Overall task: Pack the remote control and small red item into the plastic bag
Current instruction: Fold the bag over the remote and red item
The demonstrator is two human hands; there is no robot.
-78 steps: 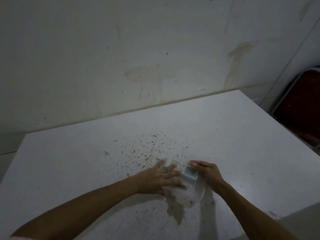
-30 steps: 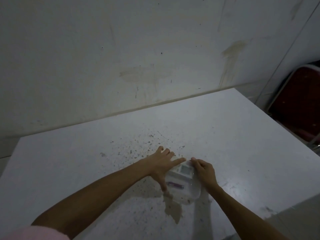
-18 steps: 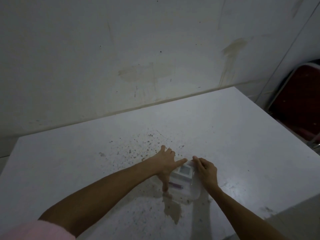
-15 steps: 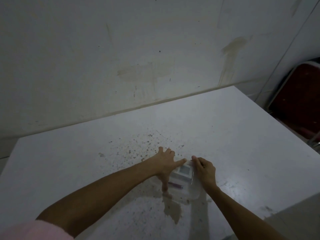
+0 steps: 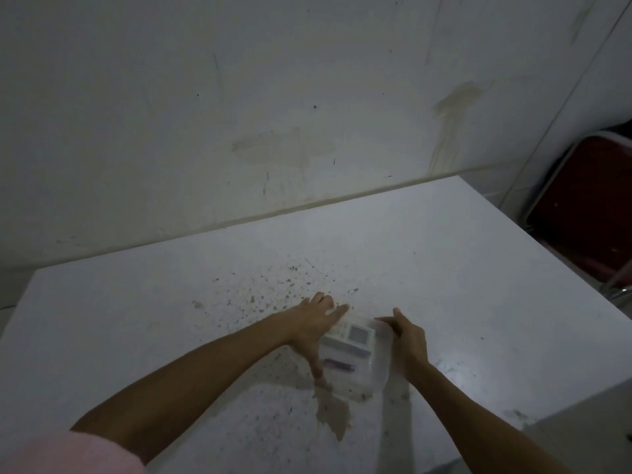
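A clear plastic bag (image 5: 371, 376) lies flat on the white table (image 5: 444, 268), near its front edge. Inside it I see the white remote control (image 5: 352, 338) with its small grey screen, and below that the small red item (image 5: 340, 365). My left hand (image 5: 313, 331) lies spread on the bag's left side, fingers flat and thumb stretched down along its edge. My right hand (image 5: 405, 340) pinches the bag's right edge between fingers and thumb.
The table top carries brown specks and a chipped brown patch (image 5: 333, 410) just in front of the bag. A stained wall runs behind the table. A red folding chair (image 5: 588, 206) leans at the right, past the table's edge.
My left hand has slid off the remote to the bag's left side, which uncovers the remote and the red item. My right hand has shifted a little along the right edge.
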